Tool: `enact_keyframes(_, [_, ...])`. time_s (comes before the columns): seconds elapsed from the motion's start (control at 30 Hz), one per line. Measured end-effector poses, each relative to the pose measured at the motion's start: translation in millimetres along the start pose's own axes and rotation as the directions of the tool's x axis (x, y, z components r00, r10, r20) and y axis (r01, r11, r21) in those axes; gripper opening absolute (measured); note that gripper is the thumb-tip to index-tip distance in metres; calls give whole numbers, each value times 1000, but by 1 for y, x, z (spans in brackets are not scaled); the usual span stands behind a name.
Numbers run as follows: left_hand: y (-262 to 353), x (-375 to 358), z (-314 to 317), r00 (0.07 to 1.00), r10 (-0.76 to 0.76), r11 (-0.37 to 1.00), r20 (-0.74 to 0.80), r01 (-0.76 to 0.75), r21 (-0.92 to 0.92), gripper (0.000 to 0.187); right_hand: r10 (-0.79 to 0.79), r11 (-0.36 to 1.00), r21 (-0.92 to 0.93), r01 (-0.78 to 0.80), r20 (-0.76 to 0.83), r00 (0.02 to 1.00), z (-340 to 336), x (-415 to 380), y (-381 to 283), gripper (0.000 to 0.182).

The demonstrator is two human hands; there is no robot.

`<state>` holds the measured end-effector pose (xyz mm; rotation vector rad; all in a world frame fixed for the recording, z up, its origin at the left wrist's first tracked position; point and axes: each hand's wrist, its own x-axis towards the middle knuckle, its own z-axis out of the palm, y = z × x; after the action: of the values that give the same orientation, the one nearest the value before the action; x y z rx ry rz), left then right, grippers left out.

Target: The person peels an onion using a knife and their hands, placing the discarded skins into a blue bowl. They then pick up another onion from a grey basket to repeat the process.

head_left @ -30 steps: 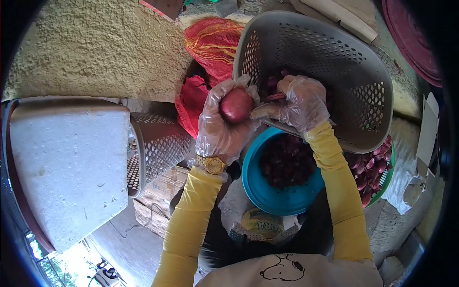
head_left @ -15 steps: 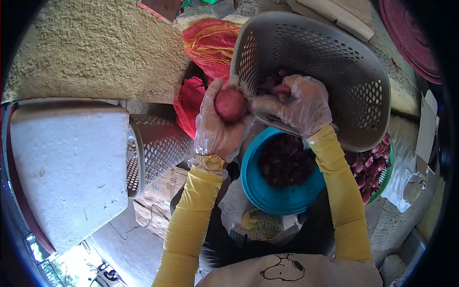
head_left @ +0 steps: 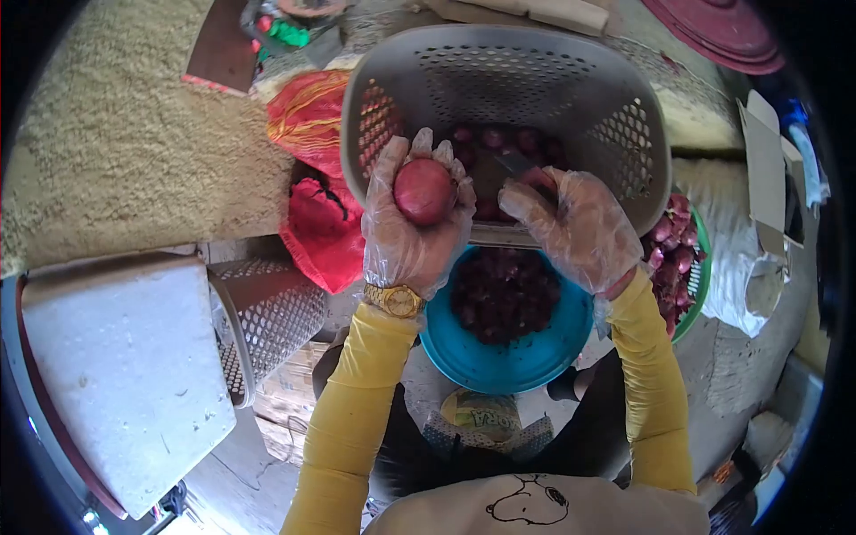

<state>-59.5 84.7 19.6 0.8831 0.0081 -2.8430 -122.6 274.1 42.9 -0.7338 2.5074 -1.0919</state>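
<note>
My left hand (head_left: 415, 214), in a clear plastic glove, holds a round red onion (head_left: 424, 192) on its palm, fingers curled up around it. My right hand (head_left: 580, 218), gloved too, is closed on a small knife (head_left: 517, 164) with a reddish handle; its blade points up and left. Both hands are over the near side of a grey perforated basket (head_left: 508, 67), where several onions (head_left: 528, 140) lie at the bottom. Below the basket, a blue basin (head_left: 499, 367) holds a heap of dark red pieces (head_left: 506, 299).
A green basket (head_left: 701, 267) of onions or peels stands at the right. Red mesh bags (head_left: 312, 120) lie left of the grey basket. A white box (head_left: 125, 348) and another perforated basket (head_left: 272, 321) are at the left. Opened cardboard (head_left: 763, 169) is at the far right.
My right hand has moved right, away from the onion, and the knife blade now shows. My left hand still holds the onion. The view has shifted, so the baskets and basin appear further left.
</note>
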Motion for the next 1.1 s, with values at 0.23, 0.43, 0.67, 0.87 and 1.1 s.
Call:
enact_keyframes(0.23, [-43,15,-13,993,-112,993,-29,113,36,40,-47,997,-67,43,-50,998,-28,-41,19,44])
enact_keyframes(0.43, [-48,19,-12,996,-44,999,-77,46,18,42,-146,987,-85,136,-136,980,-15,-51,54,30])
enact_keyframes(0.67, [-59,17,-10,992,-115,993,42,115,2,46,-201,976,42,214,-203,958,-21,-45,43,41])
enact_keyframes(0.87, [-57,1,-13,985,-143,990,93,140,29,46,-84,967,231,104,-94,992,-23,-49,29,38])
enact_keyframes(1.1, [-59,-44,-29,985,-137,985,105,125,118,49,-119,992,35,125,-128,985,-24,-96,-5,54])
